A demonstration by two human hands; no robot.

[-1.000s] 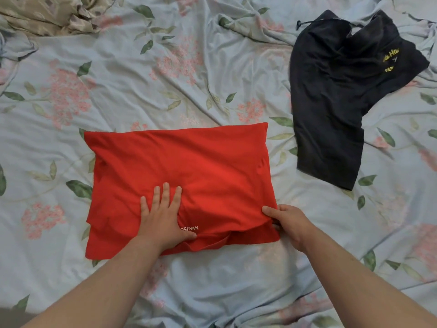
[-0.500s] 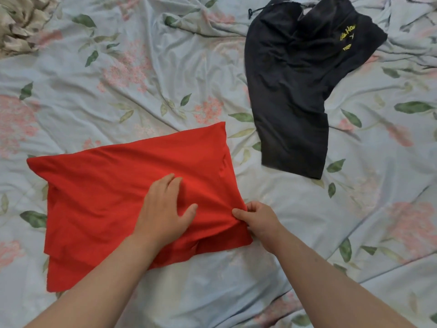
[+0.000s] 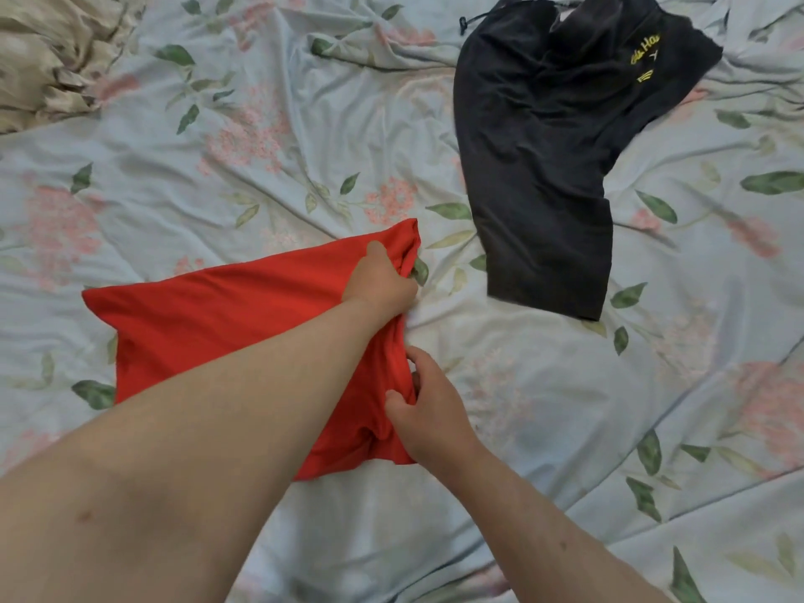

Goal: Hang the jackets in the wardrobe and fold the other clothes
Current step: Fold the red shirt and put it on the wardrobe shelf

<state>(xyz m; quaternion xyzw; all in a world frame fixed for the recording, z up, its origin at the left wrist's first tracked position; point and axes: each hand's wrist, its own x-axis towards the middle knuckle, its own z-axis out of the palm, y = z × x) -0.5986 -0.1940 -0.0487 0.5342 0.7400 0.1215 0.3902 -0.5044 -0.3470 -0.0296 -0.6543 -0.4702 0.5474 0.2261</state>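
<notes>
on the floral bedsheet [image 3: 304,124], centre-left of the frame, the left hand [image 3: 383,280] is clutching the far right corner of the red t-shirt [image 3: 226,324] and the right hand [image 3: 428,411] is pinching its near right edge; both grips should be lifting evenly, keeping that edge taut.

A folded red garment [image 3: 226,332] lies on a pale blue floral bedsheet [image 3: 544,428]. The left hand [image 3: 380,282] grips its far right corner and the right hand [image 3: 428,411] pinches its near right edge. Black shorts [image 3: 548,154] (yellow lettering near the waist) lie spread well apart to the upper right, and crumpled beige fabric [image 3: 48,58] fills the upper left corner.
</notes>
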